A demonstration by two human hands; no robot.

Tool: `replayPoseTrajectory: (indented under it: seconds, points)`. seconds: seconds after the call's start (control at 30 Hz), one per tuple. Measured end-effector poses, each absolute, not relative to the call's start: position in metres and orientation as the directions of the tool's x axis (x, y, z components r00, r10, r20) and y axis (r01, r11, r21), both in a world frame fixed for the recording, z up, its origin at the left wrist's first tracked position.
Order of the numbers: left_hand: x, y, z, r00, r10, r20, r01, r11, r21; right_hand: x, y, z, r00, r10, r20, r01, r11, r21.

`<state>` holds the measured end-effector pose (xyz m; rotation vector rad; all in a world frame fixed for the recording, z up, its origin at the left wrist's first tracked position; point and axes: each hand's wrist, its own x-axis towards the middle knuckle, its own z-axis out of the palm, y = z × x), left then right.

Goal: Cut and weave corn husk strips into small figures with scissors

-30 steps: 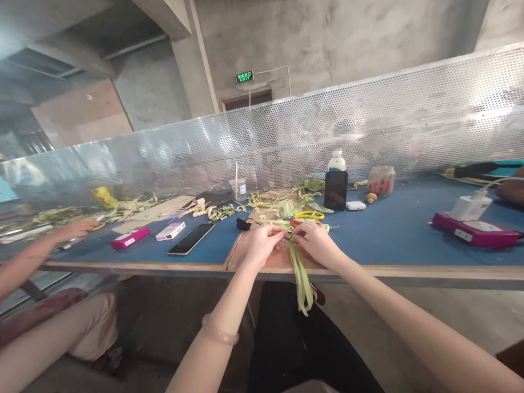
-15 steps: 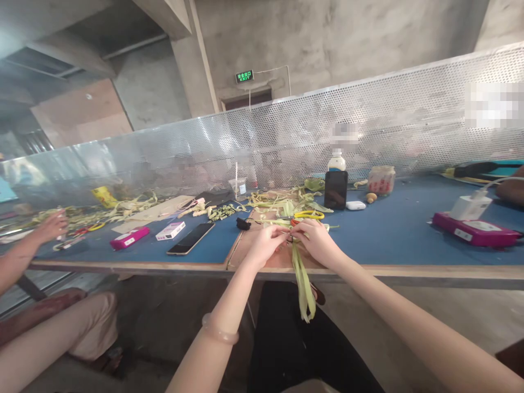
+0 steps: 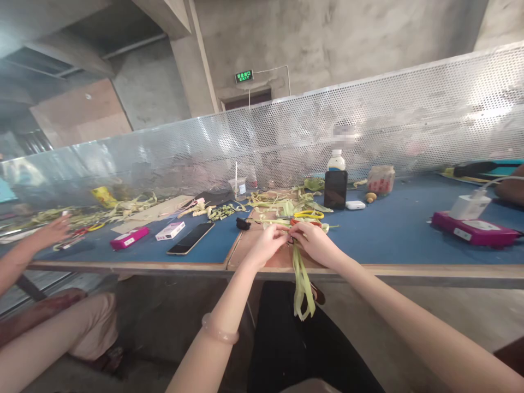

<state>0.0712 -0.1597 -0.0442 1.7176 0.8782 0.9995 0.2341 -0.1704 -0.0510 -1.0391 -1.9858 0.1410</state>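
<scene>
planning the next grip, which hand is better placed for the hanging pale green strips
Probably the right hand: the pale green strips hang just below it; the left hand sits farther left.

And across the far side, the room is closed off by a bare grey concrete wall, broken by a pillar left of centre. A green-lit exit sign is mounted there, a dark doorway framed just below! Far left, a brownish panel is seen under a shadowed ceiling. The long blue-topped table is backed by a perforated metal screen, brightly glinted upon at far right. Nearer, under the table's pale edge, a dull grey floor is glimpsed.
</scene>
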Motion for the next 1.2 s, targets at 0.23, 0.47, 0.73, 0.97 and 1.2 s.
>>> replayPoseTrajectory:
  seconds: [0.23,0.47,0.73,0.97,1.2]
  points:
    - [0.0724,-0.1609,-0.0438,0.440,0.861,0.254,0.125,-0.339,0.933,0.2341,-0.1711,-0.0516,-0.296,0.691,0.659,0.609,0.668,-0.427]
    - [0.0737,-0.1596,-0.0442,0.452,0.848,0.278,0.118,-0.366,0.923,0.2340,-0.1739,-0.0479,-0.288,0.715,0.637,0.606,0.651,-0.457]
    - [0.0718,-0.1655,-0.0385,0.434,0.860,0.268,0.154,-0.364,0.919,0.2327,-0.1776,-0.0467,-0.194,0.779,0.596,0.580,0.581,-0.571]
    - [0.0708,-0.1592,-0.0438,0.414,0.866,0.281,0.113,-0.355,0.928,0.2335,-0.1770,-0.0498,-0.254,0.777,0.577,0.511,0.614,-0.602]
    - [0.0709,-0.1584,-0.0447,0.389,0.878,0.277,0.134,-0.352,0.927,0.2339,-0.1735,-0.0523,-0.251,0.775,0.580,0.517,0.614,-0.597]
